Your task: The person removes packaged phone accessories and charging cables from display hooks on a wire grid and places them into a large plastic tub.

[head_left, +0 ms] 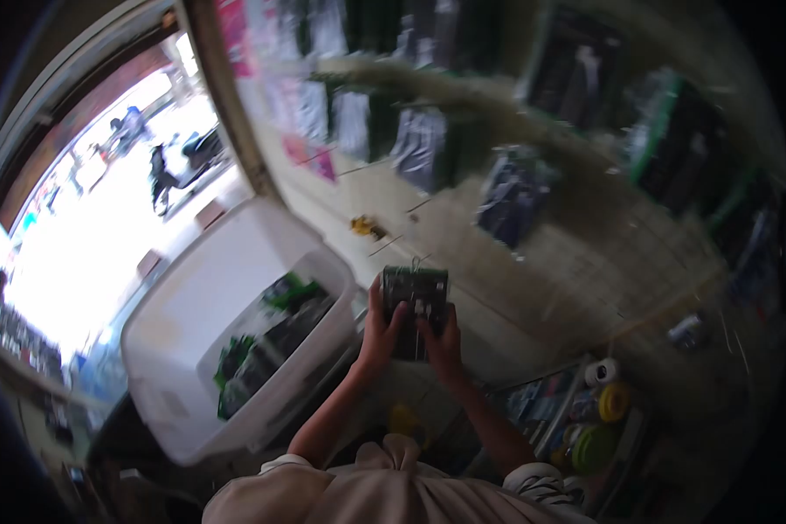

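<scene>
Between my two hands is a dark, flat plastic packet point(417, 288) with a green top edge and a small hook or loop above it. What is inside the packet is too blurred to name. My left hand point(379, 330) grips its left side, thumb on the front face. On the opposite side my right hand point(441, 339) holds it the same way, the thumb pressed to the front. Left of my hands stands a large white plastic tub point(210, 253), with several similar dark and green packets point(275, 336) lying in it.
Packets point(421, 144) hang in rows on the tiled wall ahead. At lower right, a shelf or case point(533, 397) holds small goods, with tape-like rolls and a green-lidded jar point(592, 447) beside it. A bright doorway point(105, 210) opens on the left, motorbikes outside.
</scene>
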Motion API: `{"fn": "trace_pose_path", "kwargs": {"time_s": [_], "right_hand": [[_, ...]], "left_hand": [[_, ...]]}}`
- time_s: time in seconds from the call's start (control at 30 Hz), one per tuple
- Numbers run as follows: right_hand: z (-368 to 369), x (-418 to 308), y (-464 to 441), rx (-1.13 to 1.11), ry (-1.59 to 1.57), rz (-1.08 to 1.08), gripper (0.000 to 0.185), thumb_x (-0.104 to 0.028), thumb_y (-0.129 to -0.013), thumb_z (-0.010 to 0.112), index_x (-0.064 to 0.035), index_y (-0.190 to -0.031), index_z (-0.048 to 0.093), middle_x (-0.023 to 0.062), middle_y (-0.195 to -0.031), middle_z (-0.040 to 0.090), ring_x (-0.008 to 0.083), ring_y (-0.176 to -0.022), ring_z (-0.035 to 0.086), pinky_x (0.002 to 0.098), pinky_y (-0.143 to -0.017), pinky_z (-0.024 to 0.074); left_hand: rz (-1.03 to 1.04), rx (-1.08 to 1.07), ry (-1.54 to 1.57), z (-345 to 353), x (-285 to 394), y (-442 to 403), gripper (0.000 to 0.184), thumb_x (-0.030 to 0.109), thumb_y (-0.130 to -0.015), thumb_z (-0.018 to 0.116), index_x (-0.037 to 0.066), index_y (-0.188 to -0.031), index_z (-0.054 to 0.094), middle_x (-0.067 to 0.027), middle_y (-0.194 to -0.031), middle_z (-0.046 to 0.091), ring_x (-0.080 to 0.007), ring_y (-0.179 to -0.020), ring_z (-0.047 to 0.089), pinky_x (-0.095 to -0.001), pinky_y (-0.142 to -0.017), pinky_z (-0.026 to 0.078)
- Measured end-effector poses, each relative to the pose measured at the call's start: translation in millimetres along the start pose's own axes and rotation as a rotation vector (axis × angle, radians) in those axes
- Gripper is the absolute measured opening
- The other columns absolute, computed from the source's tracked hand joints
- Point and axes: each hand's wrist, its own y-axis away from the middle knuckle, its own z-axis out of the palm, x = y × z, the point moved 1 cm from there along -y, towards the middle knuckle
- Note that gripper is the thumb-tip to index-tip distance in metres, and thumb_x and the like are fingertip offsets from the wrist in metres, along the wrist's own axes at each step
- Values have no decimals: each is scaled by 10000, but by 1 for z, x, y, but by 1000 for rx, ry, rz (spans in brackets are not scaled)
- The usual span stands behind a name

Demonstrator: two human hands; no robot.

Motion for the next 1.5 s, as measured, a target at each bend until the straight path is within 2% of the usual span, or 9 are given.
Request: {"fn": "trace_pose_path", "kwargs": {"time_s": [0.3,0.53,0.7,0.73,0.8,1.0,1.1,1.27,1.5], "right_hand": [[170,7,-24,-435,-105,153,296,-255,-842,474,-24,-1002,385,131,-872,527,215,-777,534,334,-662,417],[312,52,-14,-976,236,-28,320,-273,-803,526,20,-905,448,168,-807,505,289,-736,518,367,-653,397],[389,143,21,-1258,618,-100,418,-326,-775,543,26,-973,436,148,-732,562,239,-692,573,338,-589,446],[400,157,25,-1387,691,117,457,-306,-761,553,53,-1008,414,184,-781,574,281,-750,587,359,-582,470],[406,176,35,-1428,810,193,470,-295,-753,562,61,-1023,414,199,-824,574,299,-758,588,365,-580,481],[398,191,45,-1572,1015,130,402,-297,-747,557,77,-893,544,257,-950,541,358,-895,537,403,-694,478],[394,176,38,-1631,1019,-8,411,-295,-754,541,74,-934,534,261,-944,539,371,-931,509,404,-769,434],[359,103,9,-1372,464,-76,359,-235,-789,522,28,-1033,506,193,-938,569,294,-882,555,339,-743,437],[192,-15,-38,-654,156,-191,183,-62,-800,494,-10,-972,529,128,-865,541,223,-782,550,300,-682,432]], "left_hand": [[-66,265,-358,-163,-20,59,622,123,-812,511,11,-1281,118,-241,-1165,401,-316,-1080,423,-356,-881,334],[-267,559,-384,-279,-69,109,774,46,-781,534,95,-1294,-43,-248,-1085,452,-326,-994,491,-342,-822,377],[-604,503,-537,-334,-171,151,974,160,-710,616,48,-1262,-179,-286,-1170,378,-396,-1018,454,-384,-839,385],[-621,514,-529,-338,-180,153,974,160,-710,616,48,-1262,-179,-286,-1170,378,-396,-1018,454,-384,-839,385],[-1088,289,-423,-340,-203,153,1085,233,-664,652,-63,-1198,-245,-309,-1107,424,-393,-946,500,-361,-798,415],[-1175,172,-534,-333,-228,157,1088,286,-638,674,-194,-1165,-149,-298,-928,532,-364,-883,540,-321,-770,433],[-1167,166,-506,-336,-207,147,1020,311,-640,674,-183,-1209,-14,-310,-1013,489,-357,-949,509,-326,-811,413],[-640,447,-392,-322,-173,128,652,253,-740,598,-61,-1217,283,-244,-1154,421,-333,-1053,442,-343,-883,362],[-206,380,149,-202,-60,37,283,91,-829,479,18,-1097,429,-73,-944,529,-130,-879,508,-259,-784,399]]}}
